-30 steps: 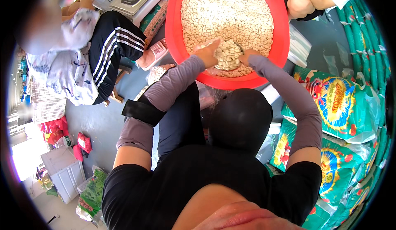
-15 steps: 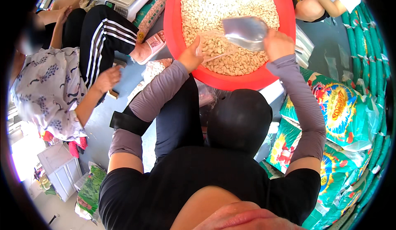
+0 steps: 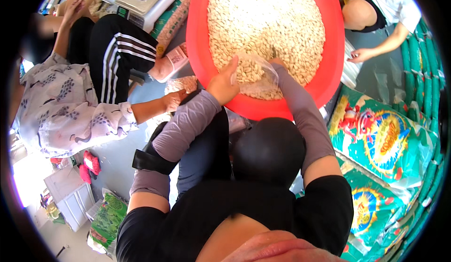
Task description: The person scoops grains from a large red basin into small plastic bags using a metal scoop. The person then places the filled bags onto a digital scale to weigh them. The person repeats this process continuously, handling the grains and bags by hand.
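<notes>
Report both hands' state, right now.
Left hand: closed on a clear plastic bag.
Right hand: down at the pale seeds, mostly hidden; open or closed cannot be told.

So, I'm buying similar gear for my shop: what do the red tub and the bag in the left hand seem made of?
Red tub: probably moulded plastic, smooth finish; its colour is even, its rim broad and rounded. Bag: likely thin, glossy plastic film; it's transparent, with creases and glints.
</notes>
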`<state>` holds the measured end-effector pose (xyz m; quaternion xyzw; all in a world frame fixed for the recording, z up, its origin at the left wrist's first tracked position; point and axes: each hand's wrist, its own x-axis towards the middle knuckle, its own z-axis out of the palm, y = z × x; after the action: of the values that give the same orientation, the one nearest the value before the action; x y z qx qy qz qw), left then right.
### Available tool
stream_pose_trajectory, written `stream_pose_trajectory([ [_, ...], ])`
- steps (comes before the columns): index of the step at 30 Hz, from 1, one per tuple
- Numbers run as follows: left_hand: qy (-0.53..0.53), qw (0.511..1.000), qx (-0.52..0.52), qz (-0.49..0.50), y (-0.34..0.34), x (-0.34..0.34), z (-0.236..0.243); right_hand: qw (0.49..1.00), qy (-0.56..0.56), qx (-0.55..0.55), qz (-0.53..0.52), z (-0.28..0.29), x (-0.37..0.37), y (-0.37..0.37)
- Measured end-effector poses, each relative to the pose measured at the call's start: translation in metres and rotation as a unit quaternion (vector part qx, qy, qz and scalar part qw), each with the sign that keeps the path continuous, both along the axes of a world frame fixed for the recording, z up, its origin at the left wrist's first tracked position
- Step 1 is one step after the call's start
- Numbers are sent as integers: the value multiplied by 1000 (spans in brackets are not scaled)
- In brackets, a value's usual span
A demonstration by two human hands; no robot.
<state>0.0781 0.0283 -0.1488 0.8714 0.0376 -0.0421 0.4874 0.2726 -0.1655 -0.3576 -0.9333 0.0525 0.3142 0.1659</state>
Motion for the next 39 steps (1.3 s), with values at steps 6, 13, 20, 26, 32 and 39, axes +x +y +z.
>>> stream_pose_trajectory([
  [6,-1,1000,2,22,3,0,-3,1000,3,7,-4,40,7,-7],
  [13,57,998,-28,19,2,4,2,995,-5,97,16,87,9,-77],
  [20,17,999,-10,27,6,3,-11,983,-94,153,41,132,14,-108],
  [26,100,993,-26,49,7,9,-1,963,3,247,104,189,-8,-123],
  [32,31,999,-13,24,4,12,-11,958,1,62,282,217,-35,-51],
  [39,55,985,-103,124,12,15,-20,710,-495,-190,463,236,-92,37],
])
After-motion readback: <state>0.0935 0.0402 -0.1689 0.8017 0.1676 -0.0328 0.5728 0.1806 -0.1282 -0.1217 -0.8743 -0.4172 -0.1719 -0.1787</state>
